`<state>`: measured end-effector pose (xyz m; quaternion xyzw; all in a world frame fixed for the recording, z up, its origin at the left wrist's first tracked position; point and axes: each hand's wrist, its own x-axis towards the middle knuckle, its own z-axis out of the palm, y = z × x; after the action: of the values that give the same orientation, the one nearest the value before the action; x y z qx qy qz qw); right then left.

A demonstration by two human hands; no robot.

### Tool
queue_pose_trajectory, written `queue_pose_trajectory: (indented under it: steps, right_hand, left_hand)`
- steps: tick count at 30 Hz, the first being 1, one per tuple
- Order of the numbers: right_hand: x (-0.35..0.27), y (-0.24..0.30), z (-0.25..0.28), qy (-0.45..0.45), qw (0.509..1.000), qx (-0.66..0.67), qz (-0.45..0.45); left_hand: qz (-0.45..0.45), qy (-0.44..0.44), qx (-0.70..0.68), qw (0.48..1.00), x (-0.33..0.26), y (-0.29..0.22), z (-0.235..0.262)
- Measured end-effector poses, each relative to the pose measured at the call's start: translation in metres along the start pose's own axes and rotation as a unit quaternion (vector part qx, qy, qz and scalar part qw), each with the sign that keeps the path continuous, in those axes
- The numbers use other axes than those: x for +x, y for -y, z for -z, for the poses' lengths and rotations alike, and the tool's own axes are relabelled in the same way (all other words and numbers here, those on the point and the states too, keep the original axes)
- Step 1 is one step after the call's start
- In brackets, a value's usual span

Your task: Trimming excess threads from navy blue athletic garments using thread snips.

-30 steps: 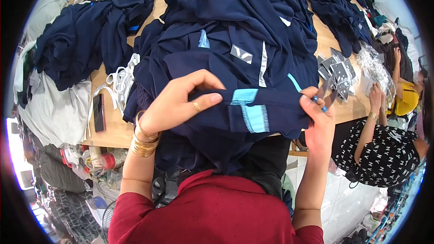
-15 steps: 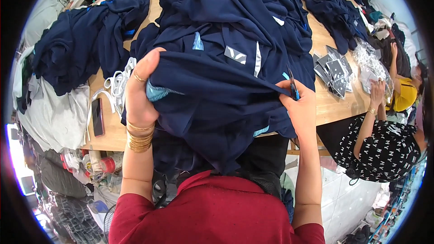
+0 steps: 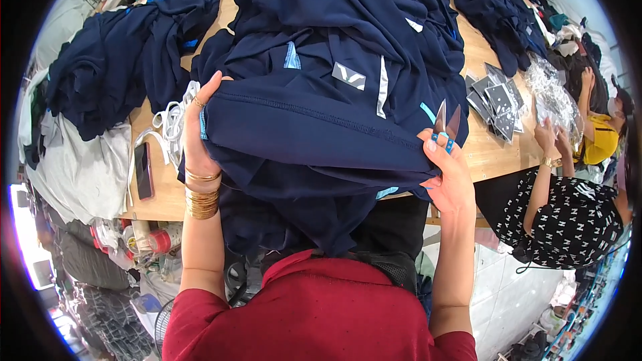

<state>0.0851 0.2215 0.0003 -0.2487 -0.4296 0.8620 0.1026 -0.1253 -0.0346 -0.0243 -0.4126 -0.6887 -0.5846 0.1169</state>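
Observation:
Stretched between my hands is a navy garment (image 3: 314,135), with a stitched seam running along its upper side. My left hand (image 3: 199,117), with gold bangles at the wrist, is closed on the garment's left end, where a bit of light blue trim shows. The garment's right end is pinched in my right hand (image 3: 449,170). That same hand also carries small scissors (image 3: 447,124) with blue handles, their blades pointing up and spread apart. Below, the rest of the garment hangs over the table edge toward my lap.
A large pile of navy garments (image 3: 334,7) covers the table ahead, with another heap (image 3: 127,53) at left. White cords (image 3: 172,124) and a phone (image 3: 143,170) lie left. Packaged dark tags (image 3: 496,100) and clear plastic bags (image 3: 552,90) are right, beside a person in patterned black (image 3: 568,220).
The garment's held stretch has turned so its seam now faces up. My left hand has shifted slightly left. In my right hand, the scissors have swung into clear view with their blades apart.

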Motion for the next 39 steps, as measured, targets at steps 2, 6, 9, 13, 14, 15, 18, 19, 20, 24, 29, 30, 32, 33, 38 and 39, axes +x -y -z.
queue_pose_trajectory:
  steps: [2, 6, 9, 13, 14, 15, 18, 19, 20, 24, 29, 30, 32, 33, 38, 39]
  right_hand:
    - [-0.002, 0.000, -0.004, -0.022, 1.000, -0.022, 0.004]
    - [-0.001, -0.001, 0.000, -0.015, 0.999, -0.045, 0.015]
    - [0.003, -0.007, 0.001, -0.046, 0.997, -0.057, 0.014]
    - [0.002, -0.008, -0.004, -0.048, 0.997, -0.059, -0.018]
    - [0.002, -0.008, -0.007, -0.047, 0.997, -0.057, -0.019]
    - [0.002, -0.008, -0.009, -0.048, 0.997, -0.055, -0.020]
    - [0.003, -0.009, -0.013, -0.047, 0.997, -0.057, -0.014]
    - [0.002, -0.008, -0.013, -0.049, 0.997, -0.059, -0.015]
    - [0.000, -0.006, -0.014, -0.039, 0.997, -0.061, -0.013]
    - [-0.004, -0.003, -0.017, -0.021, 0.999, -0.047, -0.011]
    - [-0.006, 0.003, -0.019, 0.004, 0.988, -0.151, 0.007]
    - [-0.005, 0.001, -0.020, -0.013, 0.974, -0.227, 0.010]
    - [0.000, -0.004, -0.017, 0.012, 0.962, -0.271, 0.008]
    - [0.000, -0.005, -0.015, 0.014, 0.962, -0.271, 0.008]
    - [0.000, -0.015, -0.017, -0.023, 0.996, -0.065, -0.058]
    - [-0.001, -0.016, -0.018, -0.042, 0.997, -0.035, -0.055]
  left_hand:
    - [0.000, 0.043, -0.011, 0.999, -0.001, 0.004, 0.004]
    - [0.069, -0.011, -0.081, 0.994, 0.003, -0.003, 0.001]
    - [0.394, -0.134, -0.370, 0.831, 0.020, -0.003, 0.007]
    - [0.188, 0.165, 0.328, 0.911, 0.021, 0.007, -0.001]
    - [0.147, 0.131, 0.306, 0.932, 0.022, -0.001, -0.008]
    - [0.104, 0.097, 0.281, 0.949, 0.025, -0.012, -0.017]
    - [0.002, 0.150, 0.187, 0.971, 0.033, -0.043, -0.041]
    - [-0.017, 0.174, 0.155, 0.972, 0.035, -0.050, -0.050]
    - [-0.033, 0.194, 0.130, 0.972, 0.036, -0.054, -0.060]
    - [-0.058, 0.292, 0.078, 0.951, 0.034, -0.050, -0.085]
    - [0.224, 0.307, -0.199, 0.903, 0.042, -0.045, -0.082]
    - [0.221, 0.256, -0.225, 0.914, 0.043, -0.047, -0.084]
    - [0.268, 0.202, -0.229, 0.914, 0.041, -0.044, -0.087]
    - [0.275, 0.174, -0.234, 0.916, 0.039, -0.042, -0.089]
    - [0.312, 0.202, -0.238, 0.897, 0.037, -0.037, -0.079]
    - [0.329, 0.214, -0.250, 0.885, 0.037, -0.039, -0.075]
